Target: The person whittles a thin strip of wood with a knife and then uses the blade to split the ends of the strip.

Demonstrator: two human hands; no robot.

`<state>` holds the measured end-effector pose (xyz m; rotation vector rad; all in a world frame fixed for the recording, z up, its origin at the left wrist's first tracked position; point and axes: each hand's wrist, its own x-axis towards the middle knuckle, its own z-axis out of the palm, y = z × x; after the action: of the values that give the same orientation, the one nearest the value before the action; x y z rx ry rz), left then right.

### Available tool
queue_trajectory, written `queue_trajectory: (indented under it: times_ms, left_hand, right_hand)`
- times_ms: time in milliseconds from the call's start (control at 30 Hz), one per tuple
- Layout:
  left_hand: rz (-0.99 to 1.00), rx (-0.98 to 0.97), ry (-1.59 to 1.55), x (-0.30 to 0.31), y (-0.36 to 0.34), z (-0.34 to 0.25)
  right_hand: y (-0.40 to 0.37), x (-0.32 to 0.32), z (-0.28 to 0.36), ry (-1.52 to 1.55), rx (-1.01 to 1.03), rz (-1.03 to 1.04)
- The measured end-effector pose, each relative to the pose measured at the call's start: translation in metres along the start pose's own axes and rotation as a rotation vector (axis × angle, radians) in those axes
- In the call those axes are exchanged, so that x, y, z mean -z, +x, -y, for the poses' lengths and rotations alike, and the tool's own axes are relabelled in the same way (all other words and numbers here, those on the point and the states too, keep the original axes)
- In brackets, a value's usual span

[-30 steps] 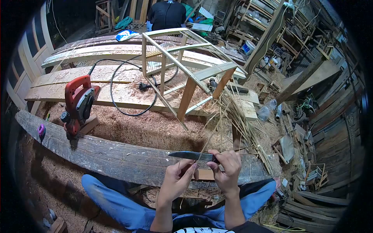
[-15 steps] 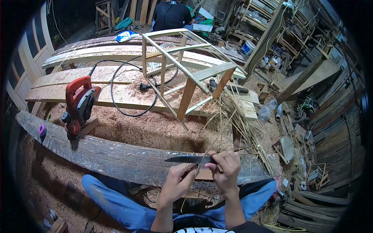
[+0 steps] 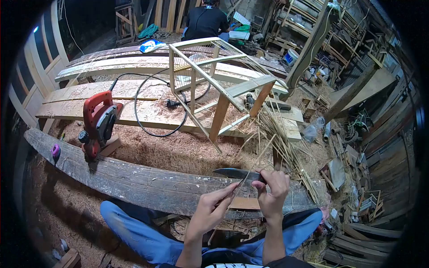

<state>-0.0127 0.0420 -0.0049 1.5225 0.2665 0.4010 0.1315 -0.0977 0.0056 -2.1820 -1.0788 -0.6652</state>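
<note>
In the head view a thin strip (image 3: 253, 165) is pinched in my left hand (image 3: 212, 211), its upper part slanting up to the right. My right hand (image 3: 272, 193) is closed on the handle end of a knife, its thumb close to the strip. The dark blade (image 3: 230, 171) points left and crosses the strip above my left fingertips. Both hands are over the near edge of a worn plank (image 3: 147, 182). A bundle of thin strips (image 3: 286, 149) lies just beyond my right hand.
A red power planer (image 3: 97, 123) stands at the left, near a purple-topped object (image 3: 56, 151). A wooden frame (image 3: 219, 96) stands on boards ahead, beside a black cable (image 3: 136, 107). Shavings cover the ground. A person (image 3: 205, 22) sits at the back.
Both hands and the knife have moved a little right in view. The blade now sits slightly higher and tilts more, and the strip leans further to the right.
</note>
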Motion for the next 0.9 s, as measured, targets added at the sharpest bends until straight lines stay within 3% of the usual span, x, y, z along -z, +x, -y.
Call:
queue_trajectory:
  times_ms: [133,200,333,400,633,900]
  left_hand:
    - [-0.001,0.023,-0.126,-0.001,-0.001,0.019]
    - [0.024,0.123,-0.135,0.005,-0.001,0.021]
    - [-0.069,0.059,-0.108,-0.011,-0.001,0.013]
    - [-0.076,0.082,-0.125,-0.021,0.0,0.005]
    - [-0.222,0.083,-0.136,-0.056,0.011,-0.003]
    - [-0.317,0.04,-0.131,-0.092,0.039,-0.01]
  right_hand:
    - [0.005,0.005,-0.006,0.038,0.056,-0.001]
    - [0.005,0.007,-0.01,0.095,0.133,0.036]
    - [0.018,0.018,-0.015,0.105,0.166,0.069]
    - [0.024,0.021,-0.021,0.101,0.28,0.123]
    - [0.024,0.029,-0.049,0.199,0.302,0.161]
    - [0.033,0.026,-0.077,0.28,0.285,0.029]
